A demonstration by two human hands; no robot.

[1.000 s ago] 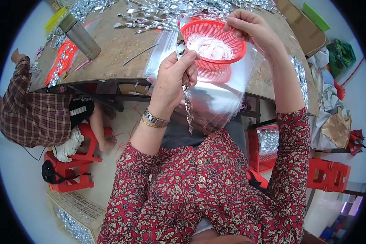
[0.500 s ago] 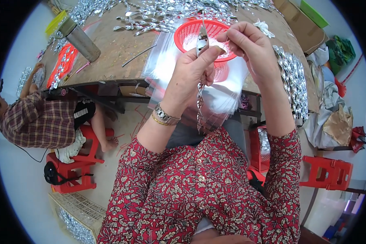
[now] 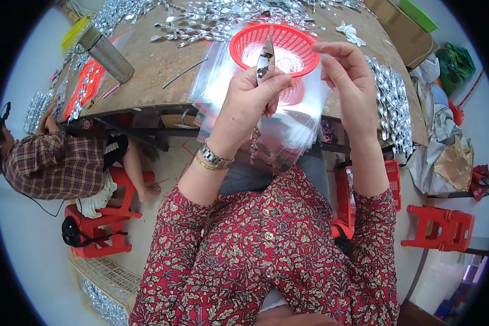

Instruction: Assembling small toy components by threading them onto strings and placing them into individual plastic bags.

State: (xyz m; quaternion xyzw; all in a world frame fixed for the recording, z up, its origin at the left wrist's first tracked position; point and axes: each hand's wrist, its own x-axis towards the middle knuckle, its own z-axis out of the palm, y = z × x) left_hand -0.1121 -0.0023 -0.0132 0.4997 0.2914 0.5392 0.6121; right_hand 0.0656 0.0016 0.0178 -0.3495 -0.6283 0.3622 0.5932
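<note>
Holding a twisted silver strip upright in the left hand, with thumb pressed against bent fingers, just on the near side of the red mesh basket. Showing the strip's upper length in front of the basket, and letting the lower length hang beneath the fist, farther to the basket's near side.

Poising the right hand just to the right of the basket's rim, half open, with thumb and forefinger parted and the other fingers loosely curled. Cannot tell of any fine thread between those fingertips, nor of any contact with the rim.

Looking down at pale strands inside the basket and at clear plastic sheets beneath it. Facing a brown tabletop, strewn beyond the basket with silver strips, stacked to its right with more, and bearing to its left a thin grey rod, then a metal flask. Sharing the room with a plaid-shirted person, seated well left of the basket.
</note>
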